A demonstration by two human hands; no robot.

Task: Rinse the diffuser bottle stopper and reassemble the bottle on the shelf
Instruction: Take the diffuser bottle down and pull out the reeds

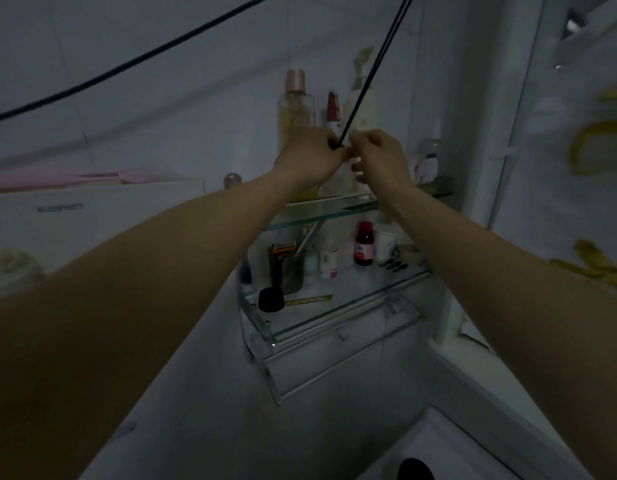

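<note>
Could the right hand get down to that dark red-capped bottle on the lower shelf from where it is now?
Probably yes, once freed. The right hand is up at the upper glass shelf, fingers pinching at the black reeds. The red-capped bottle stands on the lower shelf, open toward the person.

Your two hands meet in the middle of the frame, above the top glass shelf [321, 207]. Your left hand [309, 157] curls around a dark stopper [334, 144]. Two thin black sticks [373, 67] rise from it toward the top. Your right hand [381, 155] pinches just beside them.
</note>
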